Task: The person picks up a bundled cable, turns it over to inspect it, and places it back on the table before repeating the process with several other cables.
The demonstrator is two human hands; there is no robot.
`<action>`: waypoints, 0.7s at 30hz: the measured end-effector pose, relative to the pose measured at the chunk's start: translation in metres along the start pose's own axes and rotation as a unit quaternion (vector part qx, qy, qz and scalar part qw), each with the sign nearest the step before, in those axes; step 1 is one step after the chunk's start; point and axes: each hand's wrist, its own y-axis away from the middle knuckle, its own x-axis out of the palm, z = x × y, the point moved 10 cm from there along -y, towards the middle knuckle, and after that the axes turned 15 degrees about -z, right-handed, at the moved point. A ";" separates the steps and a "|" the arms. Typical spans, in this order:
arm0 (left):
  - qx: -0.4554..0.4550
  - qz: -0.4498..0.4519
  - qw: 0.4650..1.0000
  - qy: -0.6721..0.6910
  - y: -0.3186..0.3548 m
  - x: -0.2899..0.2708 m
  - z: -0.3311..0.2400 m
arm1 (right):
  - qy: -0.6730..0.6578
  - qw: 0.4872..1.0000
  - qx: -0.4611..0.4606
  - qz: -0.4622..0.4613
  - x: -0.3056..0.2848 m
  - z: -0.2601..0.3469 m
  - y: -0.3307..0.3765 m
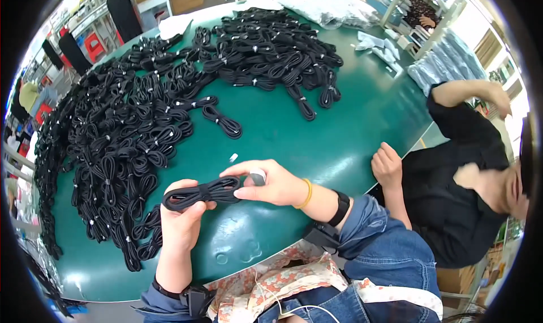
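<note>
"One green table (350,125): what could go wrong there?"

"A heap of black cord bundles (130,114) covers much of its left and far sides. A careless sweep of the left arm might snag loops and tangle them."

"And the hands?"

"The left hand (180,224) grips the held bundle (181,197) near its left end, over the table's near side; the right hand (277,184) pinches its right end between thumb and fingers. Uneven pulling could likely work strands out of the middle band (205,192)."

"Anything smaller?"

"The white scrap (233,157) just beyond them; a bundle laid there could hide it."
</note>
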 end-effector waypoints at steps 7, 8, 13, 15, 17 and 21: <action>0.066 -0.038 0.991 -0.110 0.070 0.020 -0.007 | 0.025 0.996 -0.031 -0.085 0.010 -0.008 0.092; 0.077 -0.043 0.989 -0.117 0.082 0.018 -0.008 | 0.044 0.993 -0.050 -0.098 0.011 -0.002 0.101; 0.072 -0.121 0.985 -0.104 0.130 -0.028 0.015 | 0.089 0.995 0.042 -0.023 0.030 -0.014 0.133; 0.066 -0.151 0.984 -0.069 0.147 -0.046 0.017 | 0.066 0.996 0.041 -0.049 0.007 -0.018 0.126; 0.076 -0.164 0.982 -0.055 0.161 -0.062 0.010 | 0.111 0.983 0.031 -0.145 -0.037 0.001 0.087; 0.100 -0.147 0.984 -0.015 0.197 -0.054 -0.014 | 0.615 0.787 0.044 0.007 -0.031 0.007 0.042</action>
